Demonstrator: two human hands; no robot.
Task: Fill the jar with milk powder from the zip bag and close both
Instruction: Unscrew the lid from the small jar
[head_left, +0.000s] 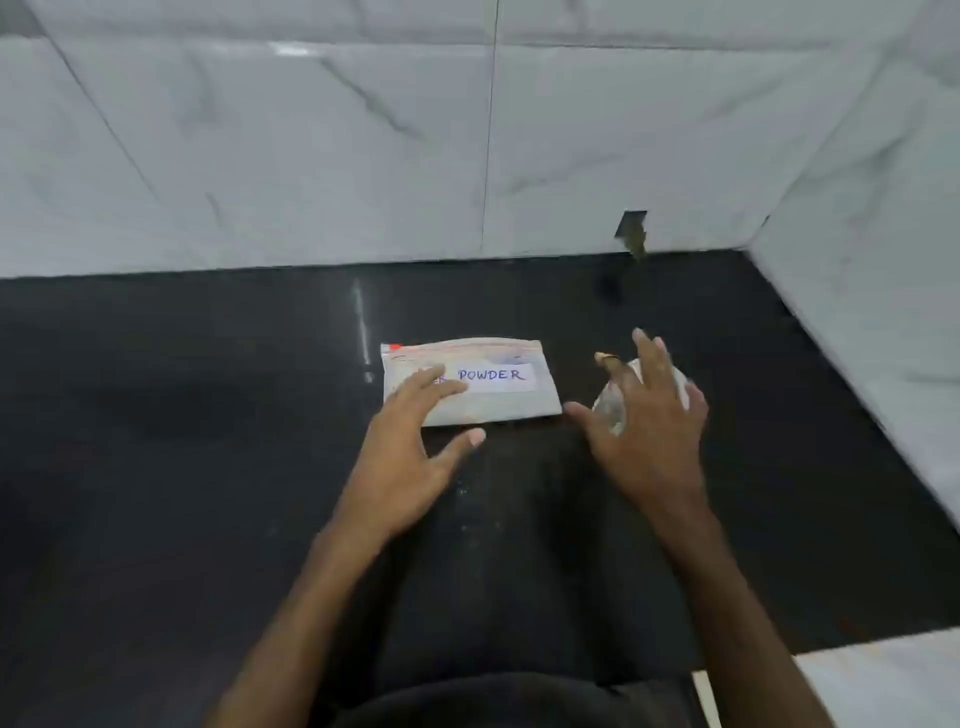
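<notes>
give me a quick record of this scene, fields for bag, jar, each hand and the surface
bag: zip bag lying flat, label reads POWDER; seal state unclear
jar: clear jar right of the bag, mostly hidden; lid not visible
left hand: left hand open, fingers spread over the bag's left end
right hand: right hand open, fingers spread over the jar
surface: black counter against a white tiled wall

I am noting the zip bag (498, 387) lying on the counter (208, 415), the jar (609, 404) sitting just to its right.
</notes>
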